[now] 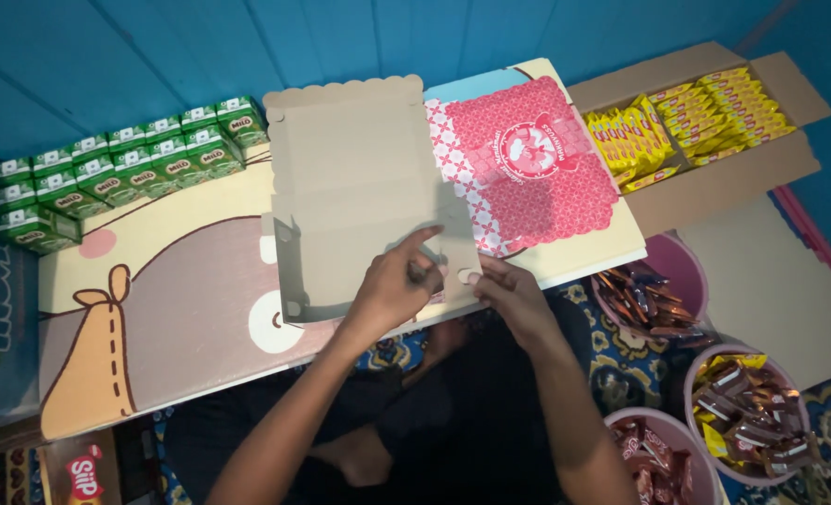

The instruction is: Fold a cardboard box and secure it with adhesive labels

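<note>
Small shop stockroom: rows of green drink cartons, open cardboard box of yellow snack packs, pink tubs of wrapped sweets.

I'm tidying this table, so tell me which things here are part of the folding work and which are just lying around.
In use:
- flat cardboard box blank, pressed by left hand and right hand
- pink printed panel of the blank

Lying about:
- green drink cartons
- open carton of yellow snack packets
- pink tubs of wrapped sweets

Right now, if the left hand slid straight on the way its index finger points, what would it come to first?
The left hand points up and right across the grey unfolded cardboard box it presses. It would probably first reach the red patterned box sheet beside it, then the carton of yellow snack packets.
</note>
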